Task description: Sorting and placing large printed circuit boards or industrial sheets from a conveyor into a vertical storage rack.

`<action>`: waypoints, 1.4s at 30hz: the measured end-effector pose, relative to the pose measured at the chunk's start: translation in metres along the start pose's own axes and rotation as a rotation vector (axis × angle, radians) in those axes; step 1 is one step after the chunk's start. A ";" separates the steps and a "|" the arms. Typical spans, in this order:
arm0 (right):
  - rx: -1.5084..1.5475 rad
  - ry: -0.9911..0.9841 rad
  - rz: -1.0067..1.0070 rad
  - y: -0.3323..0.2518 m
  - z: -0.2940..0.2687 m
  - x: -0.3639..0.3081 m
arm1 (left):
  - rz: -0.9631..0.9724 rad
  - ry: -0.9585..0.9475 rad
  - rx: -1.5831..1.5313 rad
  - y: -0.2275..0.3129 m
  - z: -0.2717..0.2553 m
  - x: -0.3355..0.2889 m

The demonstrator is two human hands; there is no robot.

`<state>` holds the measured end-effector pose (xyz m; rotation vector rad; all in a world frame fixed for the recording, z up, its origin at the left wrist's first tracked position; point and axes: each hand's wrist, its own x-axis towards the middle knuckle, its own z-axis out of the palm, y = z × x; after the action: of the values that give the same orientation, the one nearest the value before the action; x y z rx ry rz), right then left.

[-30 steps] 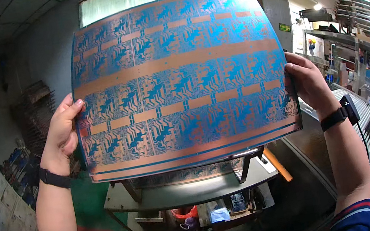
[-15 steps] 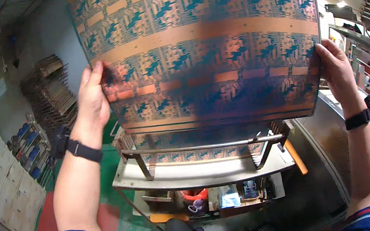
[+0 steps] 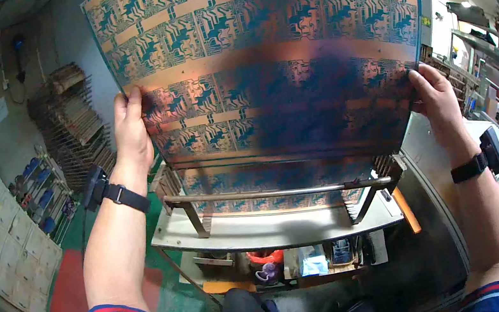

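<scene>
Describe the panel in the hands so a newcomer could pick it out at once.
Find the pale-topped table in the middle and the metal rack on it. Above the rack, a large copper-coloured panel with dark circuit patterns fills the upper centre. Unlike the similar panel showing in the rack, its side edges are held by the left hand and right hand.

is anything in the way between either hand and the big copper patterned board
Nothing visible is. The bare left hand holds the board directly by its left edge, and the bare right hand by its right edge. The metal bar appears below the board's lower edge, clear of both hands.
</scene>
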<state>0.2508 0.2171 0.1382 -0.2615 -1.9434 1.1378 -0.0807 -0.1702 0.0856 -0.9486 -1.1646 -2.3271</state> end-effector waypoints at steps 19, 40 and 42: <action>-0.284 0.152 -0.131 0.049 0.016 0.026 | -0.069 -0.031 0.169 -0.012 -0.010 0.006; -0.626 0.307 -0.210 0.046 0.019 0.023 | -0.193 -0.170 0.234 0.003 0.018 -0.005; -0.631 0.290 -0.264 0.043 0.018 0.021 | -0.131 -0.174 0.219 0.004 0.019 -0.013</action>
<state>0.2148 0.2419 0.1116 -0.4584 -1.9502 0.2744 -0.0615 -0.1568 0.0873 -1.0381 -1.5581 -2.1904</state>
